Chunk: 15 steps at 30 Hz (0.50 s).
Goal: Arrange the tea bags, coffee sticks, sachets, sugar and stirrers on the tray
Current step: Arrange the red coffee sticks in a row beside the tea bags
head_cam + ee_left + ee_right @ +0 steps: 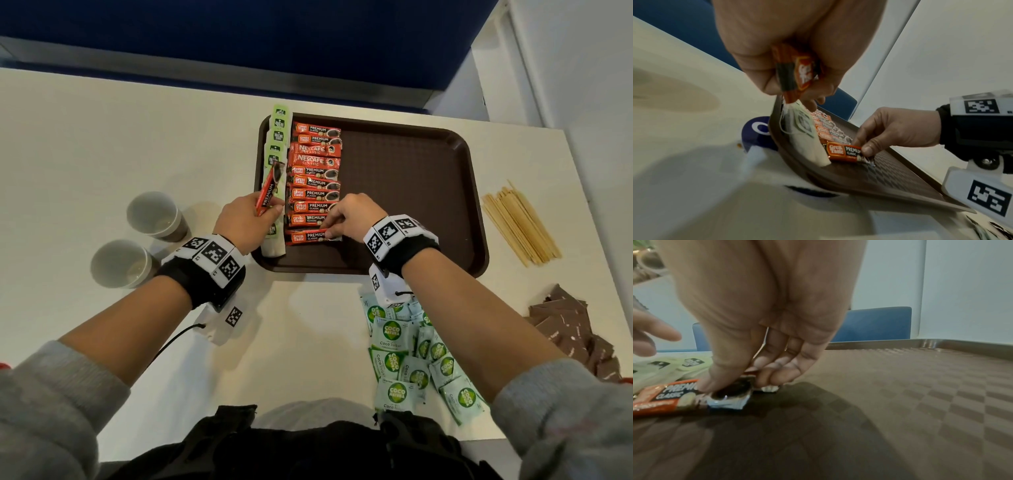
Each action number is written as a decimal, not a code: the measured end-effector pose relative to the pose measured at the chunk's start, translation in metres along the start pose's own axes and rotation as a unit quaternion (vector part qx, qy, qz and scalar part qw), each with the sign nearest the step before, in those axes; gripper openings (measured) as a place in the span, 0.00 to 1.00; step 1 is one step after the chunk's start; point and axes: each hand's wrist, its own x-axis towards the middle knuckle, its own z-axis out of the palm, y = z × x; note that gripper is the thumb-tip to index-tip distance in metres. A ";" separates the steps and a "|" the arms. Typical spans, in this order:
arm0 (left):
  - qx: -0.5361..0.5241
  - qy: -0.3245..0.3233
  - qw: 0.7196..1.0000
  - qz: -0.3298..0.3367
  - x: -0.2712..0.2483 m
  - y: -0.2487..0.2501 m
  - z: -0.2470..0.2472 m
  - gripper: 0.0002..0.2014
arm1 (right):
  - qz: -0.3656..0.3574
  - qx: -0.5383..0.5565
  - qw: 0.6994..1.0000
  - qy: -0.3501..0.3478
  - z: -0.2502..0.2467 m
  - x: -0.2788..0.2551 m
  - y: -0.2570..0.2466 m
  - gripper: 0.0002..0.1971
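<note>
A brown tray (411, 192) holds a column of green tea bags (278, 135) along its left edge and beside it a column of red coffee sticks (315, 178). My left hand (245, 222) grips one more red coffee stick (269, 192), raised over the tea bags; the same stick (797, 76) shows in the left wrist view. My right hand (349, 216) pinches the right end of the nearest coffee stick (308, 237) lying flat on the tray, with thumb and fingers on its foil end (729, 395).
Two paper cups (156, 214) (120, 263) stand left of the tray. Wooden stirrers (520, 224) lie to its right, brown sugar packets (575, 329) at the right edge, and green coco sugar sachets (418, 356) in front. The tray's right half (920, 386) is bare.
</note>
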 end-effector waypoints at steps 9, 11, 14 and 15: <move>-0.008 -0.006 1.000 0.002 -0.002 0.001 0.003 0.11 | 0.030 0.001 0.999 0.041 0.007 0.004 0.003 0.09; -0.013 -0.008 1.000 0.002 -0.002 0.002 0.003 0.10 | 0.031 0.001 0.998 0.050 0.008 0.004 0.004 0.08; -0.015 -0.011 1.000 0.000 -0.002 0.003 0.002 0.10 | 0.016 0.012 0.998 0.065 0.009 0.003 0.003 0.09; -0.016 -0.012 1.000 -0.001 -0.002 0.004 0.002 0.10 | 0.012 0.011 0.998 0.064 0.009 0.003 0.003 0.10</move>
